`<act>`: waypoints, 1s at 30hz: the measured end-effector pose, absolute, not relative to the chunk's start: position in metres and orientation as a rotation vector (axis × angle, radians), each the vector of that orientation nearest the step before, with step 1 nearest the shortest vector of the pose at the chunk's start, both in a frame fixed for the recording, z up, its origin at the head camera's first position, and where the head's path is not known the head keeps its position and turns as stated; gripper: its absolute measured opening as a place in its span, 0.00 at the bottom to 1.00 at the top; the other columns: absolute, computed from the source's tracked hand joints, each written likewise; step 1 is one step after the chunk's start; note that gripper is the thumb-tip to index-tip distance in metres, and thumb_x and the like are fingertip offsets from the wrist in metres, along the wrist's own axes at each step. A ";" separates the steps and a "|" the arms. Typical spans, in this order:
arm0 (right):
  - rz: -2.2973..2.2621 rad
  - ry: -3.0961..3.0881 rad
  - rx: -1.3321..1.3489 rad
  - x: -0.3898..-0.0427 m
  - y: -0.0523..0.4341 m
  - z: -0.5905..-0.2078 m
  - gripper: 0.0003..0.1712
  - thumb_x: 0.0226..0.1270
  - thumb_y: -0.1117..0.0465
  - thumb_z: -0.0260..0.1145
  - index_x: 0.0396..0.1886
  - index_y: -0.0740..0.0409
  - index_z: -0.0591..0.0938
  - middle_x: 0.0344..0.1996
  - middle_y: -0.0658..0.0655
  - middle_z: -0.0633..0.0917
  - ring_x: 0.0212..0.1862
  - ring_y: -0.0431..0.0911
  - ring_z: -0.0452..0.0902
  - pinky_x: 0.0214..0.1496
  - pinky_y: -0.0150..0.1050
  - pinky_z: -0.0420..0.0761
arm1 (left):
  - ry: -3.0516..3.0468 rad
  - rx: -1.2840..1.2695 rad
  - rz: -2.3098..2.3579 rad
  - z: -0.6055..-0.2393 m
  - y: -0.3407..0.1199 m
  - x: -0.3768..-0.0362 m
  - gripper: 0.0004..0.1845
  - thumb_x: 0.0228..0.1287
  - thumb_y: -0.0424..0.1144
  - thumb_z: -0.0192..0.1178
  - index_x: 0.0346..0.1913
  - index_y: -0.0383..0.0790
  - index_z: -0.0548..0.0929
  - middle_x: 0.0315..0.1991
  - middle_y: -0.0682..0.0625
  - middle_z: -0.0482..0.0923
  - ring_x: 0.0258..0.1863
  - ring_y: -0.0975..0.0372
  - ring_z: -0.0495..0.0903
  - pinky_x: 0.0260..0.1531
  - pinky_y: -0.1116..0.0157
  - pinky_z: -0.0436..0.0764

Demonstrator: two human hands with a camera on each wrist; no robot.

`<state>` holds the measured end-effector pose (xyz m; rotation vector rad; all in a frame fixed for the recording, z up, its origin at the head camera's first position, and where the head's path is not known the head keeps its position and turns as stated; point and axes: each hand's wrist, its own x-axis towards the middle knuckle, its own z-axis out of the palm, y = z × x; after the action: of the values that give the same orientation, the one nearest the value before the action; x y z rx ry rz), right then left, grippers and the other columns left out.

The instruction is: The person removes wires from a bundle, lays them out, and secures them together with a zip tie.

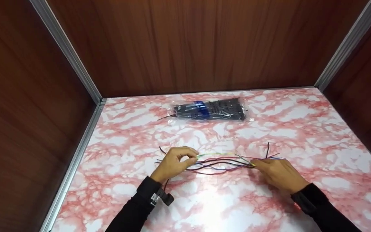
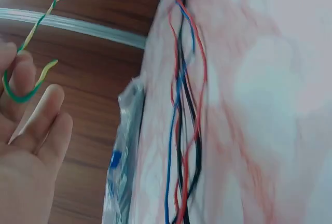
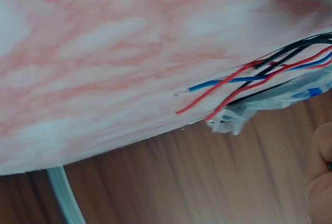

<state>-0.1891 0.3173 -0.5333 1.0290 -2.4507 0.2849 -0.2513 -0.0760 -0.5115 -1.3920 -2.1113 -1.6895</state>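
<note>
A green-and-yellow wire (image 1: 219,154) is stretched a little above the table between my two hands. My left hand (image 1: 193,156) pinches its left end, and in the left wrist view that end (image 2: 23,92) curls round my fingers (image 2: 31,105). My right hand (image 1: 256,163) pinches the other end. A loose bundle of red, black and blue wires (image 1: 216,165) lies on the marble-patterned table (image 1: 204,206) just below and between the hands. The same bundle (image 2: 182,130) runs along the table in the left wrist view, and its cut ends (image 3: 228,86) show in the right wrist view.
A clear plastic bag of black cable ties (image 1: 209,110) lies near the back of the table. Wooden walls close the table in at the back and on both sides, with a metal rail (image 1: 76,154) along the left edge.
</note>
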 end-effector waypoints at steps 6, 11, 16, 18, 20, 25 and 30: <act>0.255 -2.481 0.967 -0.190 0.326 -0.535 0.21 0.54 0.70 0.63 0.49 0.51 0.81 0.22 0.46 0.80 0.21 0.40 0.76 0.19 0.39 0.75 | -2.213 -1.555 -1.141 -0.506 -0.070 -0.246 0.08 0.55 0.34 0.69 0.39 0.46 0.87 0.36 0.55 0.83 0.44 0.60 0.77 0.49 0.65 0.73; 0.266 -2.541 0.907 -0.187 0.333 -0.534 0.19 0.59 0.70 0.65 0.49 0.51 0.81 0.24 0.47 0.83 0.24 0.39 0.79 0.23 0.39 0.78 | -2.160 -1.491 -0.344 -0.510 -0.073 -0.244 0.07 0.59 0.33 0.62 0.36 0.50 0.82 0.31 0.57 0.75 0.36 0.58 0.72 0.52 0.59 0.69; 0.378 -2.578 0.800 -0.184 0.337 -0.529 0.18 0.64 0.69 0.65 0.51 0.49 0.82 0.27 0.50 0.86 0.28 0.39 0.81 0.26 0.40 0.80 | -2.172 -1.427 -0.404 -0.514 -0.067 -0.244 0.09 0.58 0.35 0.64 0.42 0.46 0.82 0.44 0.52 0.77 0.45 0.57 0.73 0.55 0.57 0.68; 0.393 -2.554 0.821 -0.185 0.335 -0.527 0.16 0.65 0.69 0.64 0.50 0.49 0.82 0.27 0.51 0.86 0.28 0.40 0.82 0.26 0.41 0.80 | -2.183 -1.343 -0.545 -0.514 -0.063 -0.248 0.14 0.56 0.37 0.67 0.46 0.42 0.80 0.51 0.47 0.75 0.51 0.55 0.73 0.57 0.58 0.68; 0.387 -2.514 0.881 -0.187 0.332 -0.525 0.15 0.65 0.69 0.64 0.49 0.50 0.82 0.26 0.50 0.85 0.27 0.40 0.82 0.25 0.41 0.80 | -2.173 -1.212 -0.675 -0.511 -0.060 -0.254 0.18 0.55 0.37 0.69 0.47 0.38 0.76 0.56 0.43 0.72 0.56 0.54 0.71 0.60 0.59 0.68; 0.378 -2.468 1.007 -0.189 0.323 -0.528 0.14 0.63 0.69 0.64 0.48 0.52 0.82 0.24 0.47 0.83 0.24 0.38 0.78 0.21 0.38 0.78 | -2.120 -1.047 -0.856 -0.503 -0.057 -0.267 0.23 0.59 0.37 0.68 0.54 0.33 0.73 0.61 0.41 0.69 0.58 0.53 0.71 0.60 0.62 0.69; 0.407 -2.474 1.064 -0.189 0.319 -0.534 0.13 0.63 0.69 0.64 0.46 0.51 0.82 0.25 0.45 0.83 0.25 0.34 0.76 0.21 0.35 0.76 | -1.960 -1.233 -0.926 -0.500 -0.052 -0.267 0.08 0.65 0.31 0.62 0.45 0.38 0.83 0.53 0.44 0.78 0.50 0.54 0.77 0.51 0.62 0.75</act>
<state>-0.1891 0.3190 -0.5339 1.0636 -2.4745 0.4069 -0.2669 -0.0517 -0.4999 -1.2332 -1.9604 -0.9263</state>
